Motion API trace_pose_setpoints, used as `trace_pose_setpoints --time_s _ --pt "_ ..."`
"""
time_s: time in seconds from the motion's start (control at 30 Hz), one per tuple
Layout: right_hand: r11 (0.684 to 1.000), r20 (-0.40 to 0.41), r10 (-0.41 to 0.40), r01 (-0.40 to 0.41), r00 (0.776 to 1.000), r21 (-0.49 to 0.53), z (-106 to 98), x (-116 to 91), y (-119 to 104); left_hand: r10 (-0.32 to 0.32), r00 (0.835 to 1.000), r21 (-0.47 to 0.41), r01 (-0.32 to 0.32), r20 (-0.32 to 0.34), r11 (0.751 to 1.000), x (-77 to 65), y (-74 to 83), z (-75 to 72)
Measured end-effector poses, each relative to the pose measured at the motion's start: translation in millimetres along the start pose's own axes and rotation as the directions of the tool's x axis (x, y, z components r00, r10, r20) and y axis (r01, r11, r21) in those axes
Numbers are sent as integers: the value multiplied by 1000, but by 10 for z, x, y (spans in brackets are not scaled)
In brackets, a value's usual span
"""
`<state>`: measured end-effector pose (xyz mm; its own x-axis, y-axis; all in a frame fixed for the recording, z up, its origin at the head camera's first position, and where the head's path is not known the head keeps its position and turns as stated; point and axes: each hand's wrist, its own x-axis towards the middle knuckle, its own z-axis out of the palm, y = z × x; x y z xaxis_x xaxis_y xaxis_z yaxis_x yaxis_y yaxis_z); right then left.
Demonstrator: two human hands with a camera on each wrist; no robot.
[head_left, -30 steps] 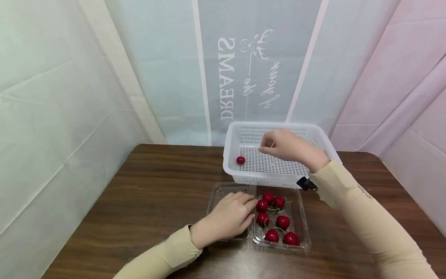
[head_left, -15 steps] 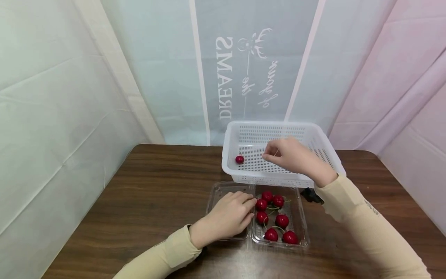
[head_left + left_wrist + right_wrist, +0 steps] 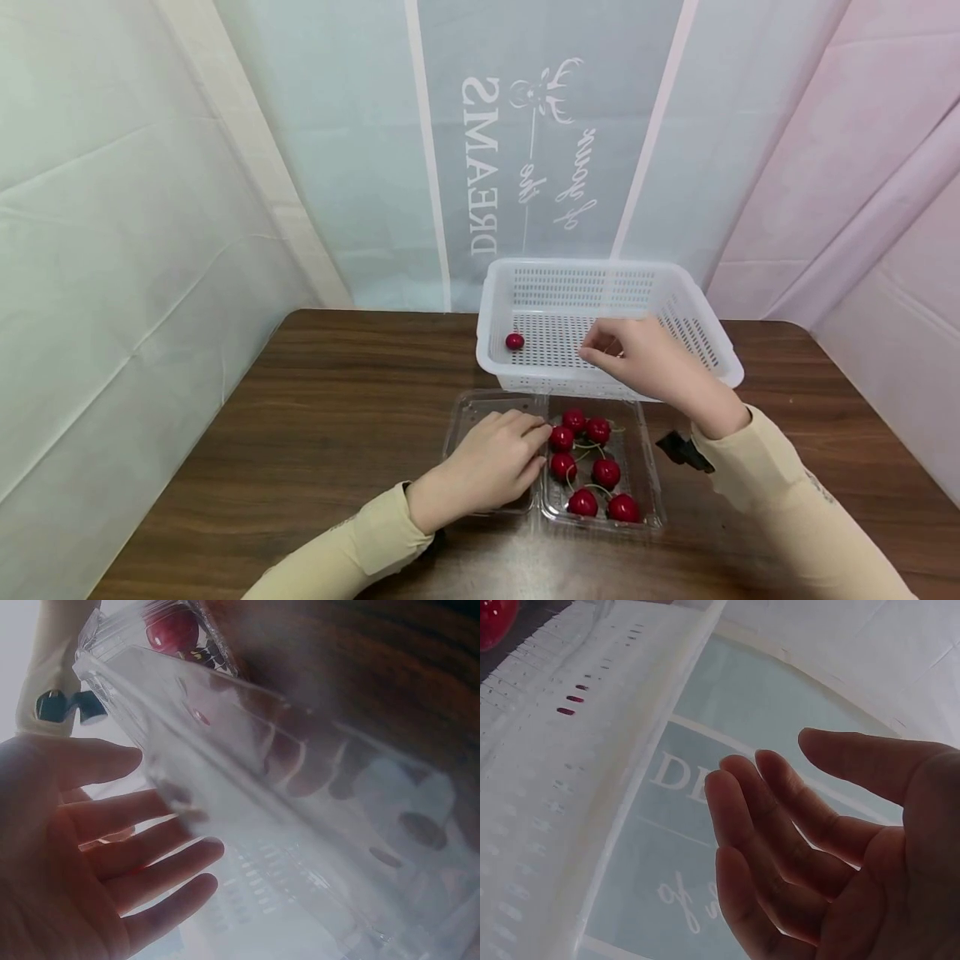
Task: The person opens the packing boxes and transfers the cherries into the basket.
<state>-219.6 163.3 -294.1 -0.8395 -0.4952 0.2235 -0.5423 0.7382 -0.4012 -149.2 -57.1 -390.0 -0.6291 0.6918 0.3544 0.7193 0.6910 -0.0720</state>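
In the head view my left hand (image 3: 491,467) rests over the lid half of a clear plastic clamshell box (image 3: 651,479), fingertips by the hinge. Its fingers look fairly straight in the left wrist view, beside the clear lid (image 3: 225,772), and grip nothing. Several red cherries (image 3: 606,473) with green stems lie in the box's right half. My right hand (image 3: 641,358) hovers over the front right of a white perforated basket (image 3: 487,346). Its fingers bend loosely, thumb apart, with nothing between them in the right wrist view. One cherry (image 3: 514,342) sits at the basket's left end.
The brown wooden table (image 3: 315,417) carries the box in front of the basket. Behind it hangs a pale curtain (image 3: 375,167) with printed lettering, close to the basket's back rim. White cloth (image 3: 112,250) covers the left side.
My right hand has drawn back toward the front right, still over the basket. The left hand, the box and its cherries stay in place.
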Motion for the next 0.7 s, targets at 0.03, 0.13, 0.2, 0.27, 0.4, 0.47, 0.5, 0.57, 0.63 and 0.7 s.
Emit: trace_pose_setpoints --time_s 0.03,0.13,0.2,0.27,0.4,0.47,0.5,0.57,0.63,0.7 --pt "1000 0 -2 2 1000 3 5 -22 -2 -1 1000 -1 1 0 1000 0 -1 -1" --pt "1000 4 -1 1 1000 2 20 -85 -8 -3 1000 -3 3 3 1000 -3 -5 3" --pt "1000 10 9 -9 1000 -1 29 -125 -6 -5 1000 -2 5 6 1000 -3 -6 7" --pt "1000 12 16 -16 1000 -5 41 -162 3 -5 1000 -3 5 9 1000 -2 -8 12" --pt "1000 13 27 -27 1000 -4 62 -231 22 -2 1000 -6 2 8 1000 -1 -11 21" --pt "999 10 32 -32 999 -5 77 -261 31 0 1000 -5 0 6 1000 0 -13 23" --pt "999 9 35 -35 999 -3 84 -275 34 1 1000 -6 -1 5 1000 0 -14 23" --pt "999 15 45 -46 999 1 100 -304 39 1 1000 -7 -1 2 1000 3 -12 17" --pt "998 28 58 -58 998 3 118 -337 44 2 1000 -7 -2 0 1000 5 -10 12" --pt "997 44 70 -71 997 11 135 -370 49 3 1000 -6 -3 -3 1000 7 -11 13"
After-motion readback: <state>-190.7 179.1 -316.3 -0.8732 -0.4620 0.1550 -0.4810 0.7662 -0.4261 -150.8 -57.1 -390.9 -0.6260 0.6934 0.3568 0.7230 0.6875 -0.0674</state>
